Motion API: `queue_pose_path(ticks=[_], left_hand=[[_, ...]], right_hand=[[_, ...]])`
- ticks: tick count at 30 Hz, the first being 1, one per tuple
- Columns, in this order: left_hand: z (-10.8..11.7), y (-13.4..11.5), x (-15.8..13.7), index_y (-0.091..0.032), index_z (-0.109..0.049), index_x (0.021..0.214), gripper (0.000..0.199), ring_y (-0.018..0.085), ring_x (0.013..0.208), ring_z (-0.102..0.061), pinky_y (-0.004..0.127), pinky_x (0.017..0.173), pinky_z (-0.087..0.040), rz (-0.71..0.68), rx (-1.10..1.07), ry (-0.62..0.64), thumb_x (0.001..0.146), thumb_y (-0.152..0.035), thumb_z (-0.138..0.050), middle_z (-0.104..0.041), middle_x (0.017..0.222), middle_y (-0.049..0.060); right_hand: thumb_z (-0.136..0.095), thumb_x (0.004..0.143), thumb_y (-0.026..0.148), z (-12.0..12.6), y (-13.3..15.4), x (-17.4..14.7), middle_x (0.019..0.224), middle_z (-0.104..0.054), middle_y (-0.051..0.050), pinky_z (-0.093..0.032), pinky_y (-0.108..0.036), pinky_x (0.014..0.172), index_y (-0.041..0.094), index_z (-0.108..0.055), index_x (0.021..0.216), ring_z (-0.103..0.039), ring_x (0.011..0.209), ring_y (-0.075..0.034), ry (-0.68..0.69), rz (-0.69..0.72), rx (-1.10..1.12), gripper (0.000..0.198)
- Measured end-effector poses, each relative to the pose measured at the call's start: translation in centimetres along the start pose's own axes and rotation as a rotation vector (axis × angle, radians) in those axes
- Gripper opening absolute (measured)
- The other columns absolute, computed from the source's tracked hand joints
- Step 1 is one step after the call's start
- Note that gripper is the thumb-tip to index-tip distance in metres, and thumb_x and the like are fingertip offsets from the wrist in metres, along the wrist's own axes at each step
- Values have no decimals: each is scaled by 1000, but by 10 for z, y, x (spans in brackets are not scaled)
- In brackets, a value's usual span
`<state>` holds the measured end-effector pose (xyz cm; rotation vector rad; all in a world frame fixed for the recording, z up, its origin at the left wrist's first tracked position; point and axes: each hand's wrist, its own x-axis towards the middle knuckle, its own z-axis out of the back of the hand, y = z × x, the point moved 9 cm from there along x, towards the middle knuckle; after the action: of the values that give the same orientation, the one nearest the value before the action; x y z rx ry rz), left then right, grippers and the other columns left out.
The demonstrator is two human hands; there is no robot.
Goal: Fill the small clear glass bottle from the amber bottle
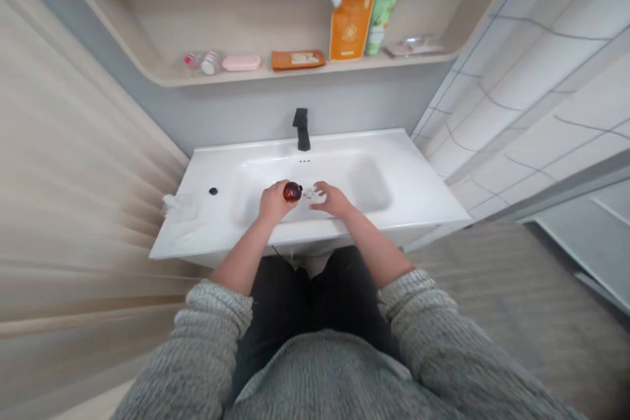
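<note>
1. L hand [273,202]: fingers curled round a small amber bottle [291,193], firm hold by the look of it; fingers on the far side are partly hidden.
2. Bottle is over the front-ctr of the white sink basin [369,184], tipped w/ its dark neck toward the R hand.
3. R hand [333,199]: half-curled, thumb & forefinger well apart, facing the bottle. Gap between them shows.
4. Small whitish, see-through bit [309,194] sits btwn bottle neck & R fingertips; too blurred to ID, & can't tell if the R fingers touch it.
5. Blk faucet [303,134] stands behind the basin, approx. ctr.
6. L end of the countertop [428,200]: blk round pc. [213,191], plus a crumpled whitish sheet [183,207] nr the edge by the beige curtain [93,164].
7. Wall shelf [197,79] above, L to R: pink oblong case [241,63], flat orange pkt. [298,60], orange spout pouch [351,26] w/ white cap, green tube [381,18] leaning just beside it.
</note>
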<state>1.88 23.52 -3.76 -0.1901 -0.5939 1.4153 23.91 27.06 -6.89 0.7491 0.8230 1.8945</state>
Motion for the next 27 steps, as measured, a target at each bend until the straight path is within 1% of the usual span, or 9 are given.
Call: queue_pose_path(ticks=[5, 10, 16, 22, 27], left_hand=[[1, -6, -2, -22, -71, 144, 62, 39, 131, -72, 48, 116, -50, -3, 75, 30, 84, -23, -88, -79, 140, 16], [1, -10, -4, -22, -69, 148, 66, 40, 135, -69, 51, 119, -45, -5, 108, 33, 84, -21, -85, -77, 144, 17], [3, -12, -4, -22, -70, 149, 65, 40, 134, -69, 52, 119, -43, -43, 147, 2, 85, -22, -83, -77, 146, 15], [3, -13, -4, -28, -70, 148, 61, 36, 136, -69, 51, 121, -44, -47, 201, -24, 88, -22, -80, -77, 148, 11], [5, -15, -5, -28, -70, 149, 57, 36, 139, -69, 53, 125, -41, -65, 227, -45, 93, -22, -76, -77, 150, 12]], right_hand=[[-103, 73, 39, 2, 1, -1, 124, -83, -11, -64, -45, 100, 23, -68, 143, -80, 104, -30, -15, 0, -17, 80], [-104, 72, 38, 1, 2, -1, 124, -84, -11, -64, -45, 100, 24, -68, 143, -80, 104, -30, -9, 12, -35, 80], [-105, 73, 36, -2, 2, 0, 124, -83, -11, -64, -44, 102, 24, -69, 144, -81, 105, -30, 1, 27, -46, 80], [-106, 73, 37, -5, -3, 1, 123, -84, -9, -64, -41, 98, 24, -68, 143, -81, 103, -28, 5, 34, -83, 81], [-106, 74, 37, -6, -3, 1, 124, -84, -9, -63, -39, 95, 24, -68, 143, -81, 102, -27, 21, 35, -98, 79]])
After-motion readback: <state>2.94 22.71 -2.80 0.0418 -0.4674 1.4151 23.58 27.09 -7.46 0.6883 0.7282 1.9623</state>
